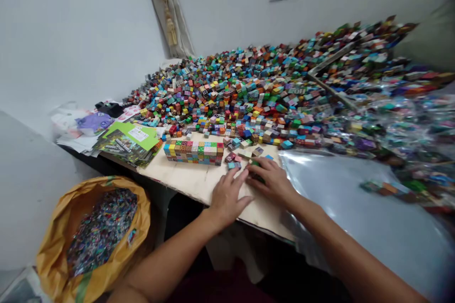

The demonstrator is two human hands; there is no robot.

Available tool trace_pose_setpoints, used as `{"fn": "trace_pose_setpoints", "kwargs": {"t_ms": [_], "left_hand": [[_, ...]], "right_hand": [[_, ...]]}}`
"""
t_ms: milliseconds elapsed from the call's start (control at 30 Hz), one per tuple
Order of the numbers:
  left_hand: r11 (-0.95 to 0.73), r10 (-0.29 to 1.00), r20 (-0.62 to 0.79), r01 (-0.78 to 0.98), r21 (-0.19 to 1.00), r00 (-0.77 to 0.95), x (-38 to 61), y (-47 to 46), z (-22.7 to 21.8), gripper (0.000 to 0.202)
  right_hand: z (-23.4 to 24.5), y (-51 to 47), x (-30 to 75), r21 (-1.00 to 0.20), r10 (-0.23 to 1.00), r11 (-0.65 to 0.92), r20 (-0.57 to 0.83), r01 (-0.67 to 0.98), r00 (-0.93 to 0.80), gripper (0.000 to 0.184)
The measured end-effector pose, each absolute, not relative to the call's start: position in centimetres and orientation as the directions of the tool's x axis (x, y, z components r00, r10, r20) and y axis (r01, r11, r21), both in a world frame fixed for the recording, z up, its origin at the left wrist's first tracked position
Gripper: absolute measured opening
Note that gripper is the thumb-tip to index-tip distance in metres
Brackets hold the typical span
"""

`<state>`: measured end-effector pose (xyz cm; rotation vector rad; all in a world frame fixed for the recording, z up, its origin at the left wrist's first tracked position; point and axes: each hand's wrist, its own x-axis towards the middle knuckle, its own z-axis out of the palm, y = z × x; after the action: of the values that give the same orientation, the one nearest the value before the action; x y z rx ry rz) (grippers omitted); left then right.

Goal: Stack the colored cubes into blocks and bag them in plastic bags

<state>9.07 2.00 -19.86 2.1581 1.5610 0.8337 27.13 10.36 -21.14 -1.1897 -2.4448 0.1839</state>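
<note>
My left hand [227, 199] rests low over the bare wooden tabletop, thumb spread away from the fingers, with nothing visible in it. Its fingertips are close to a light blue cube [233, 165] and a few loose cubes. Beside it, my right hand [272, 180] curls its fingers over small cubes, among them a green cube [254, 163]; the fingers partly hide them. To the left of both hands lies a neat block of small patterned cubes [194, 152], stacked in even rows.
A large heap of loose coloured cubes [220, 90] covers the back. Printed cards [124, 144] lie at left. A clear plastic sheet [341, 194] spreads at right, with bagged pieces [408, 118] behind. A yellow sack [50, 241] of shiny scraps stands below the table edge.
</note>
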Motion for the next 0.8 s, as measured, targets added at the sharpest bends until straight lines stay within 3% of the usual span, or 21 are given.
{"fn": "trace_pose_setpoints", "kwargs": {"t_ms": [100,267,400,533,800], "left_hand": [[-0.351,0.933,0.263,0.783,0.514,0.246,9.8,2.3,-19.8,0.072],[-0.42,0.907,0.235,0.727,0.543,0.349,11.0,3.6,-19.5,0.07],[-0.457,0.887,0.243,0.665,0.591,0.393,11.9,3.5,-19.5,0.054],[-0.442,0.897,0.263,0.7,0.561,0.355,11.3,2.2,-19.9,0.046],[-0.39,0.92,0.252,0.759,0.522,0.3,10.2,1.5,-20.4,0.052]], "right_hand": [[-21.1,7.3,28.3,-0.328,0.744,0.666,0.355,0.67,-0.566,0.033],[-21.8,4.1,30.6,-0.409,0.838,0.518,0.422,0.752,-0.347,0.036],[-22.5,3.7,30.7,-0.477,0.863,0.481,0.406,0.736,-0.3,0.033],[-21.8,3.9,29.7,-0.572,0.899,0.431,0.337,0.698,-0.28,0.031],[-21.6,3.8,28.2,-0.522,0.856,0.513,0.375,0.681,-0.357,0.031]]}}
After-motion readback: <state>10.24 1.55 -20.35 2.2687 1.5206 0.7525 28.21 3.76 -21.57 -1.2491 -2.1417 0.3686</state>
